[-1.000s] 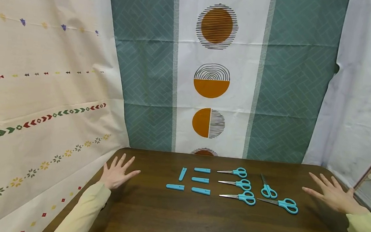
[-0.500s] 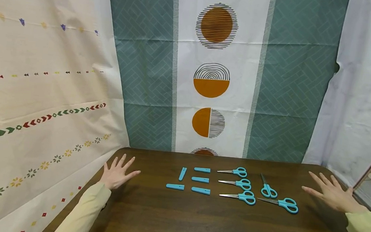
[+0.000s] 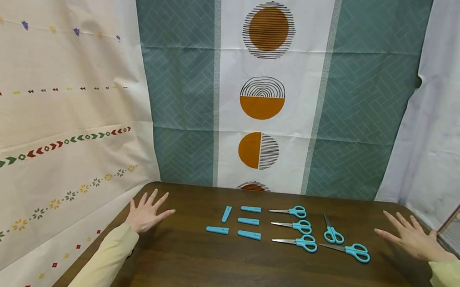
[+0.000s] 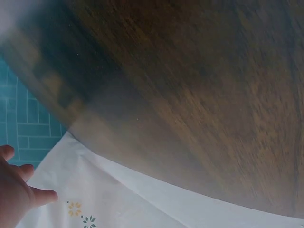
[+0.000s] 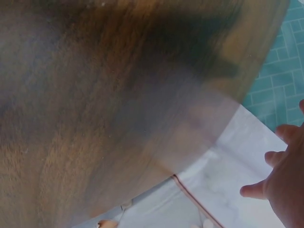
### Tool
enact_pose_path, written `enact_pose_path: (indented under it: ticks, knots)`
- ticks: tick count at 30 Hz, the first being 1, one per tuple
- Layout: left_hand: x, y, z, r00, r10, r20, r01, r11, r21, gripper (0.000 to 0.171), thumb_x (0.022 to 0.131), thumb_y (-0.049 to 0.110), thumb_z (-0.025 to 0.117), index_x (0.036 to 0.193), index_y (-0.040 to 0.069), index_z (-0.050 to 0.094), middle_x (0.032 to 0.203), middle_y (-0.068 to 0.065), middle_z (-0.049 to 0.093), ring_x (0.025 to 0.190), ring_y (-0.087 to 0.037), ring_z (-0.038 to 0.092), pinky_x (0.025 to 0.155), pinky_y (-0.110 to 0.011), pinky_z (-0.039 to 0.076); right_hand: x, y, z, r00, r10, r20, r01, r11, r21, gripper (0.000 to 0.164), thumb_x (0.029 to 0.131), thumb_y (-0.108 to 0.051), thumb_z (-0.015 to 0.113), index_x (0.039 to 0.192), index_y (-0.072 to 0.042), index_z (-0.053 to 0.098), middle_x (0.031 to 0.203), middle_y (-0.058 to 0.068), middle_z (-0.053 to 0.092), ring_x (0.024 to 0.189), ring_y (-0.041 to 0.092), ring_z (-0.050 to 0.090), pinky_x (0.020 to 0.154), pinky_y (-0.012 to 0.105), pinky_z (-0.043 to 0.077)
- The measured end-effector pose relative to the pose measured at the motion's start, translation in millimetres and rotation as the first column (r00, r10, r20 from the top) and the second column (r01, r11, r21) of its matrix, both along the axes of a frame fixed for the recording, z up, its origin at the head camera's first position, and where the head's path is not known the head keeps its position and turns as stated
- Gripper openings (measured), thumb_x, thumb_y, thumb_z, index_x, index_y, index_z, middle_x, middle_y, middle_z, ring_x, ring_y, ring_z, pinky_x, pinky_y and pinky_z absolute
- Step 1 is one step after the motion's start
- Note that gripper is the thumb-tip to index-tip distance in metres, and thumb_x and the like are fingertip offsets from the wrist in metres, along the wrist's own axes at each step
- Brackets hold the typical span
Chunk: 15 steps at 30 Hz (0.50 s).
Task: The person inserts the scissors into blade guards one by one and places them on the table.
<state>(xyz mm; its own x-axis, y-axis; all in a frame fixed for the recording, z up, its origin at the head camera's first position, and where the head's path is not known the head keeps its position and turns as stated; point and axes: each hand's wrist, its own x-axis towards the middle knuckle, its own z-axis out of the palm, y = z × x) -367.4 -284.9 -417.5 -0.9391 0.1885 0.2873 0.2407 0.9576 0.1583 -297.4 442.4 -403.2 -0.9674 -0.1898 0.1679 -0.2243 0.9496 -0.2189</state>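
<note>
My left hand is held with fingers spread near the table's left edge, holding nothing. At the right edge my right hand is likewise spread and holds nothing; a pair of scissors with turquoise handles is nearest to it. Another pair of scissors points away at a slant. Three more lie in a column with blades to the left, the front one being the scissors. Left of them lie several turquoise blade caps, among them a slanted cap and a level cap. Both wrist views show spread fingers beside the table edge.
The dark brown wooden table has rounded far corners. A patterned cream cloth hangs along the left, a green and white curtain stands behind the table, and a pale marbled cloth hangs at the right.
</note>
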Motion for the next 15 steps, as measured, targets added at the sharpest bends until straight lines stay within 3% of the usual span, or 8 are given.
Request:
enact_pose_path:
  ticks: [5,9,15]
  knots:
    - [-2.0,9.8,-3.0,1.000,-0.021,0.003,0.021,1.000,-0.006,0.077,0.082,0.066,0.042,0.141,0.017,0.033,0.144,-0.020,0.019,0.126,-0.048,0.015,0.088,-0.070,0.002,-2.3,-3.1,-0.8,1.000,-0.003,0.018,0.004,0.998,-0.061,0.079,0.091,-0.048,0.046,0.146,-0.019,-0.002,0.137,0.036,0.010,0.117,0.062,0.001,0.072,0.076,-0.007]
    - [-2.6,17.9,-4.4,0.998,-0.065,-0.013,0.065,0.998,-0.010,0.078,0.081,0.067,0.043,0.141,0.018,0.034,0.144,-0.019,0.021,0.126,-0.046,0.017,0.089,-0.069,0.004,-4.2,-10.8,-2.0,1.000,0.007,0.006,-0.007,0.998,-0.068,0.077,0.091,-0.048,0.046,0.146,-0.017,0.002,0.139,0.034,0.011,0.118,0.059,0.005,0.074,0.075,0.004]
    - [-4.5,29.4,-0.5,0.992,-0.118,-0.034,0.117,0.993,-0.033,0.077,0.081,0.068,0.041,0.141,0.021,0.033,0.143,-0.017,0.024,0.126,-0.044,0.020,0.090,-0.068,0.008,-6.4,-19.5,-1.5,1.000,0.029,0.001,-0.029,0.997,-0.069,0.077,0.091,-0.047,0.047,0.146,-0.016,0.004,0.139,0.033,0.013,0.118,0.059,0.009,0.076,0.074,0.009]
